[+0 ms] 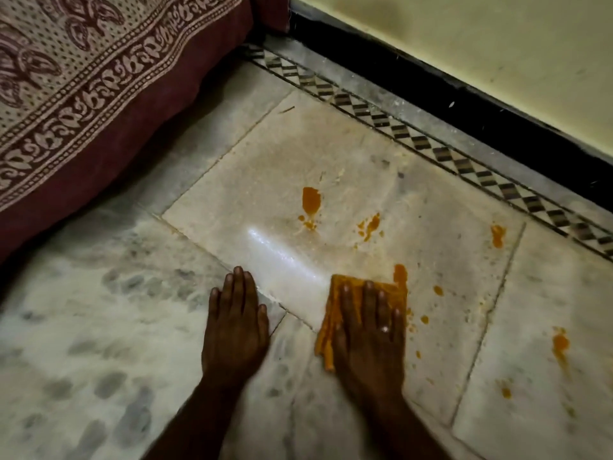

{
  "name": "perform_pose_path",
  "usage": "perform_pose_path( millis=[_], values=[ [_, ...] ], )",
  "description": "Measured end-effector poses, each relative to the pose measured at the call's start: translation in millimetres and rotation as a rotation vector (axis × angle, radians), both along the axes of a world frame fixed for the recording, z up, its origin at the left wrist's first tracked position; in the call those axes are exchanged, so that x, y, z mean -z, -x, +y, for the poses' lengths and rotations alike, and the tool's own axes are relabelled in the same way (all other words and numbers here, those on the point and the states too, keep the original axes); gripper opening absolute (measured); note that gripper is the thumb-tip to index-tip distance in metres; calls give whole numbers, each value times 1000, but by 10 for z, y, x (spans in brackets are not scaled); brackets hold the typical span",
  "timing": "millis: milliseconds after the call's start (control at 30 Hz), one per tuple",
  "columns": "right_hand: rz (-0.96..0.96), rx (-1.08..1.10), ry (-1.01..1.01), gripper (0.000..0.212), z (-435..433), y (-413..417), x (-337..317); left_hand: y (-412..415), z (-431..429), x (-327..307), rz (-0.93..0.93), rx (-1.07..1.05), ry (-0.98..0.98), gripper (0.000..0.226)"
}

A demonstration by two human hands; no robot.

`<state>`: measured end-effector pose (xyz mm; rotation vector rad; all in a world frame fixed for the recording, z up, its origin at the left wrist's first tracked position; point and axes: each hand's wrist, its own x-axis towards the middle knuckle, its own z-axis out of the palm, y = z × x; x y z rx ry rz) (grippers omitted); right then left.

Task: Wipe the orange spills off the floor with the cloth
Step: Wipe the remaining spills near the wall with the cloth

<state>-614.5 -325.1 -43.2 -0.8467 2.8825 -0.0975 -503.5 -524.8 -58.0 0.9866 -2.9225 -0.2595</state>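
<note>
Right hand (pixel 368 330) flat, fingers spread, pressing the orange cloth (pixel 331 322) to the marble floor (pixel 99 327); left hand (pixel 234 327) flat and empty on the floor just beside it. Cloth folded, long axis running away from the person, far edge touching one spill (pixel 400 273). Other spills (pixel 310 200) lie beyond and to the right.

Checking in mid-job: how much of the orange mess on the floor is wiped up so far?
Done: a wet, shiny streak left of the cloth looks clean. In hand: the right hand presses the orange cloth flat beside a spill; the left hand rests bare on the floor. Left: blotches ahead and right, plus small drops.
</note>
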Motion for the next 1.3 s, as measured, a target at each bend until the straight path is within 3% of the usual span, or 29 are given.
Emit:
perform_pose_path(
  millis=[133,300,467,600,733,900,1067,1300],
  values=[
    [4,-110,57,67,-278,-334,1,5,9,9,2,42,27,63],
    [4,-325,135,68,-927,200,5,-14,7,19,23,64,41,61],
    [4,-247,65,66,-892,836,-34,-7,-2,-12,25,52,25,62],
    [36,-64,38,65,-554,601,9,-2,9,-25,41,49,18,62],
    [64,-192,67,67,-650,202,30,1,10,-8,59,65,53,60],
    [31,-396,169,64,-1353,430,63,-13,-4,21,48,70,42,59],
    [26,-358,175,63,-1687,808,49,-9,-7,-2,49,66,30,60],
    [39,-170,132,65,-1322,549,74,5,-1,-33,8,43,14,62]
  ],
)
